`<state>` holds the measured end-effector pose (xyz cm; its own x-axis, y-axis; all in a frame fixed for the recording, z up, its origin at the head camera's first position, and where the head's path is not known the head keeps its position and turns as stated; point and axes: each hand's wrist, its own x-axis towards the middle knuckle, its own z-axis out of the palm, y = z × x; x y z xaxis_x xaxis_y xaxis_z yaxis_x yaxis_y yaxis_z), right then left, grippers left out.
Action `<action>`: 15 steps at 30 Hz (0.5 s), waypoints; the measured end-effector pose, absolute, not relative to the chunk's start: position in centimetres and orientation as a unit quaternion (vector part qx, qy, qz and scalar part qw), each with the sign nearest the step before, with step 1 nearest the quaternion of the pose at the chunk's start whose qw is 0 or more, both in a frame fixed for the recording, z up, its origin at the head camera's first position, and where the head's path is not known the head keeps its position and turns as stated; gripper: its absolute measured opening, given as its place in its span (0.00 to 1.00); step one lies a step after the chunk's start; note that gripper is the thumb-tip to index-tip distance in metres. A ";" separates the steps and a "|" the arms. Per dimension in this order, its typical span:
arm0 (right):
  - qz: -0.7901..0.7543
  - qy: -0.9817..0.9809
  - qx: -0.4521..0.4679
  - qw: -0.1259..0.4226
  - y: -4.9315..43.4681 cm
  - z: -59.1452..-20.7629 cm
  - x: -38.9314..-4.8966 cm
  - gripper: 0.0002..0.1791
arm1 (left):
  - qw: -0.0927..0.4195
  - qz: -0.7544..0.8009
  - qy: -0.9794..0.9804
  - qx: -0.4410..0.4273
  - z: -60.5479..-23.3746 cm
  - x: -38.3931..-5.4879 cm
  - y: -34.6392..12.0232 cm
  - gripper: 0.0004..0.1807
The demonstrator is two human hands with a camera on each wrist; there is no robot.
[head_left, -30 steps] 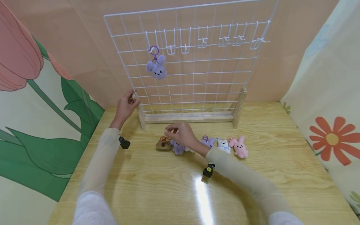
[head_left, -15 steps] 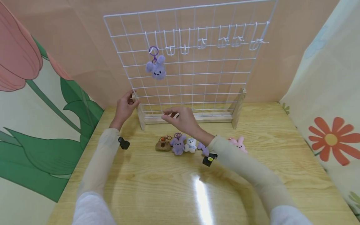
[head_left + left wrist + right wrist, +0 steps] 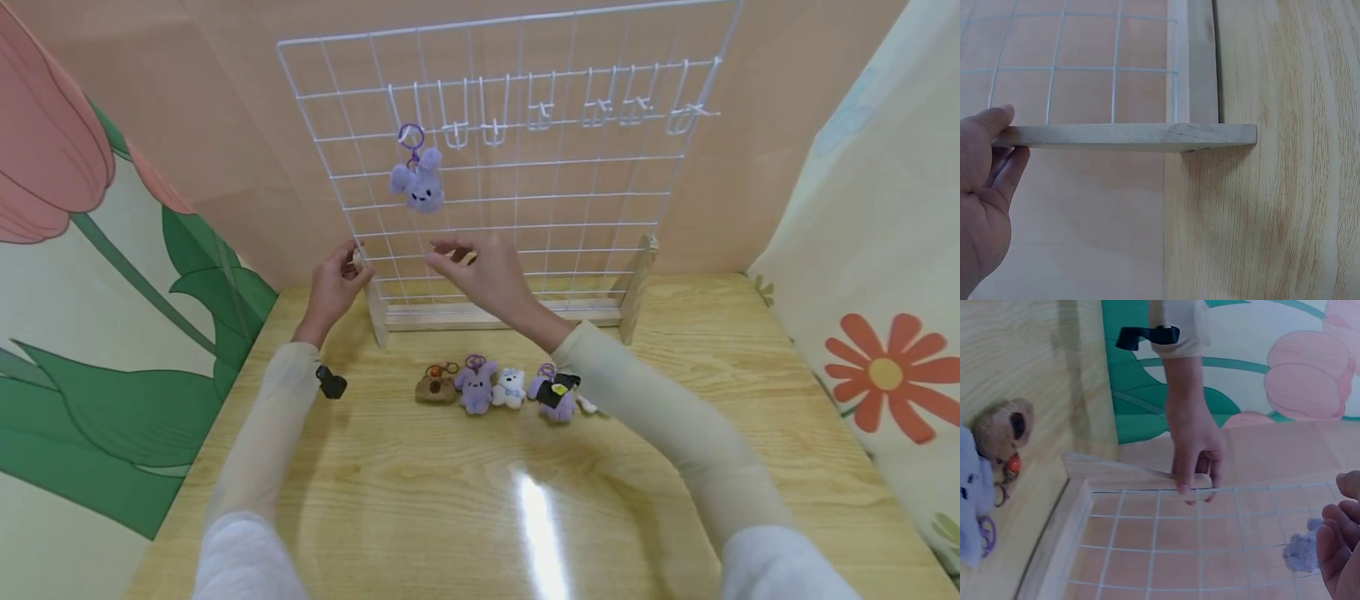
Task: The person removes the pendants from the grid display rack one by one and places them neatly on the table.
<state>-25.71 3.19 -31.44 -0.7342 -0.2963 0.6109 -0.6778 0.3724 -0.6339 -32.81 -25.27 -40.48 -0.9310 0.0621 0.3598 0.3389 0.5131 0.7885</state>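
My left hand (image 3: 335, 287) grips the top of the left wooden upright (image 3: 1129, 134) of a white wire grid rack (image 3: 592, 196), thumb on one side and fingers on the other. My right hand (image 3: 487, 275) is raised in front of the grid, fingers loosely bent and apart from the thumb. Nothing shows between them in the right wrist view. Above and left of it a purple plush bunny keychain (image 3: 423, 190) hangs by its ring from the leftmost hook. On the table lie a brown plush keychain (image 3: 435, 387), a purple plush keychain (image 3: 476, 390) and a white bear keychain (image 3: 510, 389).
Several white hooks (image 3: 540, 114) line the grid's upper part. A second purple plush keychain (image 3: 555, 408) lies partly behind the right wrist camera (image 3: 558, 389). White toy parts (image 3: 587, 405) peek out beside the right sleeve (image 3: 660, 400). The rack stands on the wooden table (image 3: 420, 483).
My right hand has risen from just above the row of keychains to the grid's lower half. The right forearm now covers the pink keychain. My left hand has stayed on the upright.
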 end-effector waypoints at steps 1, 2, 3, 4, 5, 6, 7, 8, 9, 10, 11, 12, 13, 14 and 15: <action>0.470 -0.804 0.299 0.208 3.2 -31.0 -25.8 0.16 | 0.145 -0.479 -0.858 -0.117 -40.5 -32.8 -25.3 0.29; 0.470 -0.804 0.296 0.215 3.1 -30.5 -26.0 0.16 | 0.145 -0.479 -0.858 -0.117 -40.4 -32.8 -25.2 0.29; 0.470 -0.803 0.293 0.219 3.0 -30.1 -26.1 0.16 | 0.143 -0.479 -0.859 -0.115 -40.4 -32.8 -25.2 0.29; 0.469 -0.804 0.290 0.222 3.0 -29.6 -26.2 0.17 | 0.142 -0.477 -0.860 -0.113 -40.4 -32.7 -25.2 0.29; 0.468 -0.804 0.288 0.228 3.0 -29.2 -26.3 0.17 | 0.142 -0.478 -0.860 -0.111 -40.4 -32.7 -25.2 0.29; 0.467 -0.804 0.287 0.232 2.9 -28.7 -26.5 0.18 | 0.141 -0.479 -0.859 -0.110 -40.4 -32.7 -25.2 0.29; 0.467 -0.803 0.285 0.236 2.9 -28.3 -26.6 0.18 | 0.140 -0.481 -0.859 -0.109 -40.4 -32.7 -25.2 0.29; 0.469 -0.803 0.282 0.239 2.8 -28.0 -26.7 0.18 | 0.140 -0.481 -0.858 -0.109 -40.5 -32.7 -25.2 0.29; 0.469 -0.802 0.279 0.243 2.8 -27.6 -26.9 0.19 | 0.140 -0.481 -0.859 -0.109 -40.5 -32.7 -25.2 0.29; 0.469 -0.801 0.275 0.248 2.8 -27.3 -27.1 0.19 | 0.141 -0.481 -0.859 -0.109 -40.5 -32.7 -25.2 0.29; 0.471 -0.799 0.272 0.256 2.7 -27.0 -27.3 0.18 | 0.142 -0.481 -0.858 -0.109 -40.5 -32.7 -25.2 0.29; 0.473 -0.798 0.268 0.260 2.7 -26.7 -27.5 0.18 | 0.143 -0.481 -0.858 -0.110 -40.5 -32.8 -25.2 0.29; 0.477 -0.796 0.262 0.264 2.6 -26.5 -27.8 0.18 | 0.144 -0.481 -0.858 -0.110 -40.5 -32.8 -25.2 0.29; 0.483 -0.794 0.255 0.266 2.5 -26.3 -28.0 0.18 | 0.144 -0.481 -0.858 -0.110 -40.5 -32.8 -25.2 0.29; 0.488 -0.792 0.250 0.267 2.5 -26.1 -28.3 0.17 | 0.144 -0.479 -0.859 -0.109 -40.5 -32.8 -25.2 0.29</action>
<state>-28.28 2.46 -26.07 -0.7317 -0.1357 0.6680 -0.6578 0.3975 -0.6398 -32.83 -25.22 -40.50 -0.9347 0.0484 0.3521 0.3251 0.5168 0.7920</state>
